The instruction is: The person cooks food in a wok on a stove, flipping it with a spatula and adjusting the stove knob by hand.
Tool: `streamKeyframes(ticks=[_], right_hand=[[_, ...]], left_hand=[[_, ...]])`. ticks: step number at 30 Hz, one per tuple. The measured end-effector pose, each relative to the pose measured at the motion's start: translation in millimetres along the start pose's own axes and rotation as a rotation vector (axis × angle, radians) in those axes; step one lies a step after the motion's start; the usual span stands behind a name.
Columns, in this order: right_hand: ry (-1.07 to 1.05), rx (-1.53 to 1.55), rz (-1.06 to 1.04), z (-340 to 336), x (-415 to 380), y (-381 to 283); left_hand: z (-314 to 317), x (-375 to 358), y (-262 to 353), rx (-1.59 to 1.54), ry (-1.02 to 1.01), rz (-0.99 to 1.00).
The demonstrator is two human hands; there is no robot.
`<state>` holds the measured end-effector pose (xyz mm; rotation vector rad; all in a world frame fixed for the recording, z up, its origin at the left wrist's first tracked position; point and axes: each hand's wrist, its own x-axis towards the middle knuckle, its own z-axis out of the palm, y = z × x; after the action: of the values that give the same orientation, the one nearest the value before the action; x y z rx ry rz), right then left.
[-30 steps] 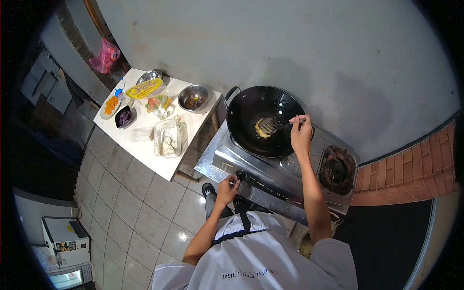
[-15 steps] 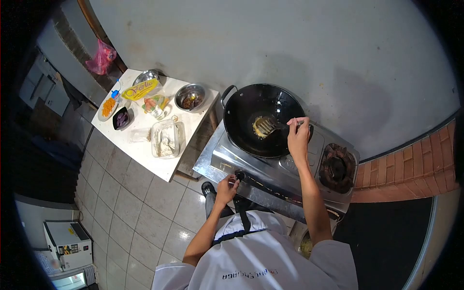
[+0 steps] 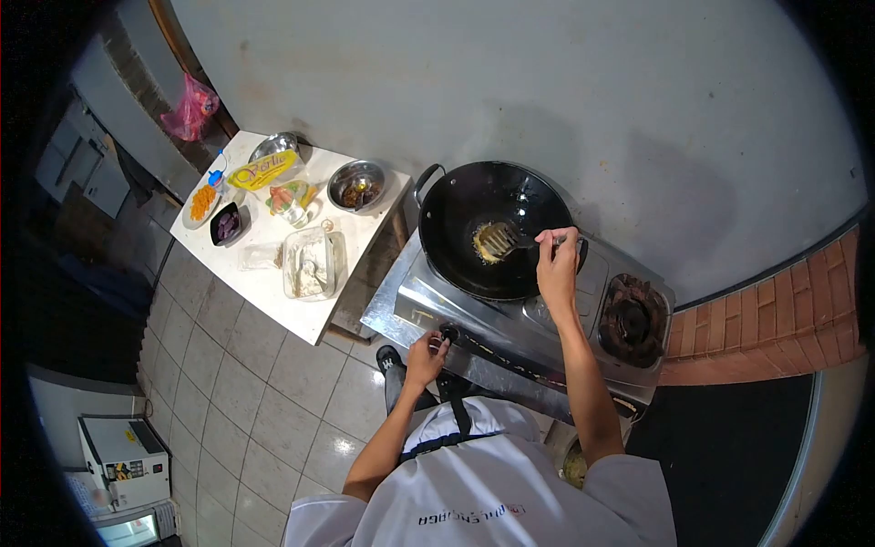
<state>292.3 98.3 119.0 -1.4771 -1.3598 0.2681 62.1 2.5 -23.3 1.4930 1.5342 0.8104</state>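
A black wok (image 3: 456, 219) stands on the left burner of the steel stove (image 3: 424, 296). My right hand (image 3: 558, 260) is closed round the handle of a slotted spatula (image 3: 499, 240) at the wok's right side. The spatula's head rests in the wok over a small heap of yellowish food (image 3: 486, 255). At the stove's front edge my left hand (image 3: 426, 356) has its fingers closed on a black knob (image 3: 448, 335).
A white table (image 3: 283, 314) at the left bears a steel bowl of dark sauce (image 3: 357, 186), a plate of orange pieces (image 3: 200, 208), a black dish (image 3: 226, 224), a plastic tub of white powder (image 3: 310, 264) and a yellow packet (image 3: 264, 170). A second burner (image 3: 633, 321) lies right.
The view has shifted slightly. My right hand and the spatula have moved a little within the wok. My left hand remains at the knob.
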Motion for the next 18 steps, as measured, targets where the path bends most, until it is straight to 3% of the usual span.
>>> streamKeyframes(ticks=[3,9,18], right_hand=[[-0.080,0.047,0.083,-0.4,1.6,2.2],[-0.009,0.168,0.037,-10.8,3.4,-8.5],[-0.012,0.256,0.197,-0.3,-12.5,18.0]], left_hand=[[1.1,1.2,-2.7,-0.013,0.007,-0.010],[1.8,3.1,-6.7,-0.036,0.004,-0.023],[2.2,6.0,-4.9,-0.013,0.007,-0.055]])
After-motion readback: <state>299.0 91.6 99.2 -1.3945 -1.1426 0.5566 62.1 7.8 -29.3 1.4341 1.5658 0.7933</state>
